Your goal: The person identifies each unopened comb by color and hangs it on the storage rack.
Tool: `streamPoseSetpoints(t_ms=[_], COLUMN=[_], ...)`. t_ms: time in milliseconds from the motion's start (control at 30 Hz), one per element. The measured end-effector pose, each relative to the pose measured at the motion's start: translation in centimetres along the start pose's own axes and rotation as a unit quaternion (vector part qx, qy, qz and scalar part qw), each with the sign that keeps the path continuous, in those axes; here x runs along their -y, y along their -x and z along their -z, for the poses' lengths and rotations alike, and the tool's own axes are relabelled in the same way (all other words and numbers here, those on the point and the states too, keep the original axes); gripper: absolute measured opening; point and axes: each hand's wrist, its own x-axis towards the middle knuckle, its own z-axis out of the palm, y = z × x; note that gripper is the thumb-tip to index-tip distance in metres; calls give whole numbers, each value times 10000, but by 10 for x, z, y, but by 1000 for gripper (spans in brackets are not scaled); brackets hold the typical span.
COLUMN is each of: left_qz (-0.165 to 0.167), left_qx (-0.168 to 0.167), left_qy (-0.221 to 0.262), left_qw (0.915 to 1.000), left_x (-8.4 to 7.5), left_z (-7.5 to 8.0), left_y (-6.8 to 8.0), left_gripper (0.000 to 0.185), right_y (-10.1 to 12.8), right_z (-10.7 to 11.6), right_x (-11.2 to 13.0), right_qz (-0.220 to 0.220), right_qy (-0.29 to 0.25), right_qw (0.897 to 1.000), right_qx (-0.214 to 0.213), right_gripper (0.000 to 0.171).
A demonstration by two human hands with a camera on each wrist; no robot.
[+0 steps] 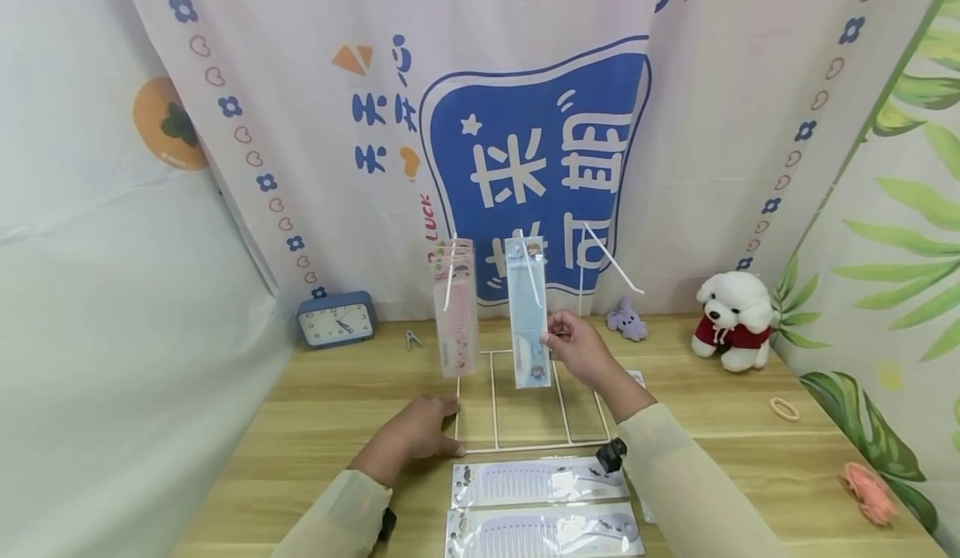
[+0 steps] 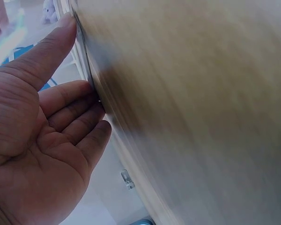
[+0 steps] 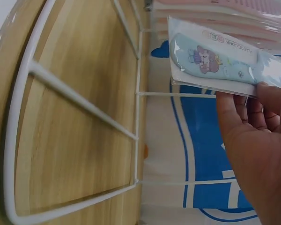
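A blue comb in a clear package (image 1: 528, 316) hangs from the middle hook of a white wire rack (image 1: 525, 445). My right hand (image 1: 581, 348) pinches the package's lower right edge between thumb and fingers; the right wrist view shows the packaged comb's handle (image 3: 203, 58) beside the thumb. Several packaged pink combs (image 1: 456, 316) hang together on the left hook. My left hand (image 1: 420, 429) rests at the left side of the rack's base, with thumb and fingertips touching the wire. In the left wrist view that hand's palm (image 2: 51, 140) shows, its fingers fairly straight.
Two packaged lavender combs (image 1: 547, 533) lie in front of the rack, and another package lies partly under the right forearm. Around them are a blue clock (image 1: 336, 320), a small clip (image 1: 412, 339), a purple toy (image 1: 627, 320), a plush dog (image 1: 735, 321), a beige ring (image 1: 784, 410) and a coral hair tie (image 1: 868, 493).
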Motion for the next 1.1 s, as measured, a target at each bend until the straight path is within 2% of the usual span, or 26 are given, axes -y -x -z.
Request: streamPoseSetpoints(t_ms=[167, 600, 1100], left_qz=[35, -44, 74], left_qx=[12, 58, 103], left_qy=[10, -55, -50], left_qw=[10000, 10000, 9999], left_x=[1, 1, -2], left_z=[0, 2, 2], left_y=[1, 2, 3], left_gripper=[81, 79, 81], right_y=[-13, -43, -46], right_z=[-2, -8, -3], right_x=[-6, -7, -8], right_qz=[364, 38, 128], right_qy=[355, 479, 531], right_qw=[9987, 9985, 9979], right_qx=[7, -275, -348], right_gripper=[10, 9, 12])
